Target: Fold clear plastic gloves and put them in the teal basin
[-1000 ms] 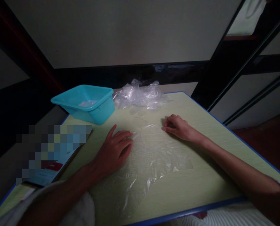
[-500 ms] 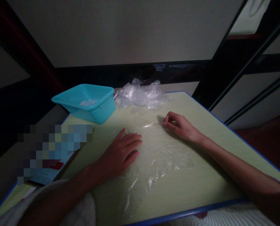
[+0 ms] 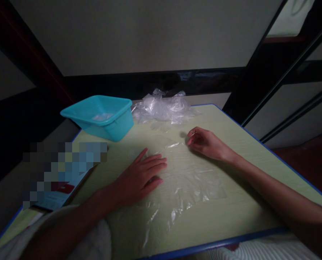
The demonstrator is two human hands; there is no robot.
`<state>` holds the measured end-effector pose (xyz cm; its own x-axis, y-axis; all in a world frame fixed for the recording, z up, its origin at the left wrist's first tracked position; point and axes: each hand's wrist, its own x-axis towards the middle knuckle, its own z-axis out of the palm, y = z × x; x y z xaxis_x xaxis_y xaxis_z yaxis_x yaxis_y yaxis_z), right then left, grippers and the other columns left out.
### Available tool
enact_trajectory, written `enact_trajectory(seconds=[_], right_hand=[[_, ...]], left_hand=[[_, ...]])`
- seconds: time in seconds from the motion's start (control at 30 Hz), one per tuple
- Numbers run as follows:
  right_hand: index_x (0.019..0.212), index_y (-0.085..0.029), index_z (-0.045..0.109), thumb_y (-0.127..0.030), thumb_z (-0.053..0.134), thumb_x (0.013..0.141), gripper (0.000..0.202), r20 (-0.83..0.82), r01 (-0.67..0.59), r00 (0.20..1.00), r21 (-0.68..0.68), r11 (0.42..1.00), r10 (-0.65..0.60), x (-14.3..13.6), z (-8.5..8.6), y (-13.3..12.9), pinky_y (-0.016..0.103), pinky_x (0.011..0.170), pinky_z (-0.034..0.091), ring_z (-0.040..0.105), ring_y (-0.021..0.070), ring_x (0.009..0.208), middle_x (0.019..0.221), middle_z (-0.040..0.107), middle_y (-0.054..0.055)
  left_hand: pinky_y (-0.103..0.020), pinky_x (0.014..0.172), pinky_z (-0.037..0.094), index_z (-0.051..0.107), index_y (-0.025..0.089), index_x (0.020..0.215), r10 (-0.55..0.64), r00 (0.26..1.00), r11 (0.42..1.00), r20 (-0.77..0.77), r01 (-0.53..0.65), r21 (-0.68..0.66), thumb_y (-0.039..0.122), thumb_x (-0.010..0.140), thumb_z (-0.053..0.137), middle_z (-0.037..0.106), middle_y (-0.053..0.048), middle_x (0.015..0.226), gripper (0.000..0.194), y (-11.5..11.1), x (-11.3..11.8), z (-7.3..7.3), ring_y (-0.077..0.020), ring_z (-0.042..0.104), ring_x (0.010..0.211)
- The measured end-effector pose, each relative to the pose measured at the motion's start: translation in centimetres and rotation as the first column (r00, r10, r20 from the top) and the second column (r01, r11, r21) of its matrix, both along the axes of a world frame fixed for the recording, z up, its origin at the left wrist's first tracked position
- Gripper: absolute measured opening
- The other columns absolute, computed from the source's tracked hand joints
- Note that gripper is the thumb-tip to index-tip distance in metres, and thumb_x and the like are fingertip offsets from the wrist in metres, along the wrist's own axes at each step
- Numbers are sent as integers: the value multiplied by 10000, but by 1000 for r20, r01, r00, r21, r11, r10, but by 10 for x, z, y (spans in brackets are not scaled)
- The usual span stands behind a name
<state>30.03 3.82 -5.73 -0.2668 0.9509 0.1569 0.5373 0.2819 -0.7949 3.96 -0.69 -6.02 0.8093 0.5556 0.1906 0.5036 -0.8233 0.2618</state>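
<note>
A thin clear plastic piece lies spread and wrinkled on the pale table; whether it is a bag or a glove I cannot tell. Over its left part rests my left hand, palm down, fingers stretched out and holding nothing. My right hand is just beyond the far right part of the plastic. Its fingers are curled, with a gap between thumb and forefinger, and nothing shows between them. Behind both hands sits a crumpled heap of clear plastic near the table's far edge.
A turquoise plastic tub stands at the back left, with something whitish inside. At the left lies a flat device with a lit screen, partly blurred out. The table has a blue edge, and a panelled wall rises behind it.
The thumb and forefinger of my right hand have parted, leaving the plastic's edge they were pinching. My left hand stays flat on the plastic. The view has shifted slightly.
</note>
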Motion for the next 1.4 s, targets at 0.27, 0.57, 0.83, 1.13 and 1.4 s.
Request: enact_trajectory(seconds=[0.27,0.57,0.83,1.13,1.4], right_hand=[[872,-171,479,-151,582,686,214,2,-51,999,-59,997,51,-1,4,-5,254,550,445,548,118,594,743,597,17],[902,-178,486,-132,596,653,276,-106,-192,978,-119,974,180,-6,2,-9,250,569,454,562,109,615,725,590,-12],[901,-179,494,-91,558,650,274,-143,-223,968,-130,966,205,-6,3,-10,249,576,446,563,98,610,723,628,-10],[958,-163,517,-58,503,667,309,-76,-242,968,-69,968,237,-9,7,-13,275,624,453,589,120,658,764,665,10],[980,-160,530,-50,470,701,305,-37,-297,954,-27,954,296,-9,8,-14,291,673,464,623,139,713,768,685,12]], left_hand=[[-480,1113,138,543,169,1159,-74,996,997,40,75,-8,192,900,379,600,-86,1225,308,-1,-2,3,-181,503,1190],[-465,1100,196,592,165,1046,-77,990,996,114,70,60,186,883,413,685,-70,1024,243,-4,-1,6,-177,611,1009],[-514,1031,307,562,167,1051,327,908,928,262,-361,91,216,839,452,635,-89,1111,244,12,-5,-9,-230,578,1039],[-409,866,479,510,138,1107,446,863,893,237,-446,-54,223,799,488,609,-108,1106,320,12,-4,-9,-255,558,1047],[-411,851,477,521,177,1055,448,855,894,262,-426,-141,194,779,513,632,-67,1040,277,11,-3,-6,-237,580,993]])
